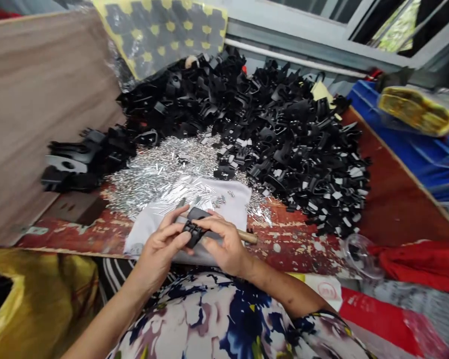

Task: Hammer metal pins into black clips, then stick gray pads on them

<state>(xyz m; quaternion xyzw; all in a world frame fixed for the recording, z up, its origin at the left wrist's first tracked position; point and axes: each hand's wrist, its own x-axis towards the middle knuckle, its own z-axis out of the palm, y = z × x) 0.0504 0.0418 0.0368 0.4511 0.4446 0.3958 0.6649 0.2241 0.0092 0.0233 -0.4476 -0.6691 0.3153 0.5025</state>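
Between my two hands, just above the white cloth [232,199], is a black plastic hinged part [191,234]. My left hand [164,239] grips its left side, thumb in front and fingers behind. From the right, my right hand [224,242] pinches the same part with thumb and forefinger. Under my right hand lies a tool with a wooden handle [249,236]; a dark block-shaped end [197,214] shows behind my fingers, and I cannot tell if the two are joined. Shiny metal pins [187,192] are scattered over the cloth just beyond my hands.
Beyond the cloth spreads a heap of metal pins [160,164], with a large pile of black plastic parts [284,134] behind and right. A brown block [77,208] sits at the left. A cardboard panel [41,109] borders the left side. A clear plastic cup [362,254] stands at the right edge.
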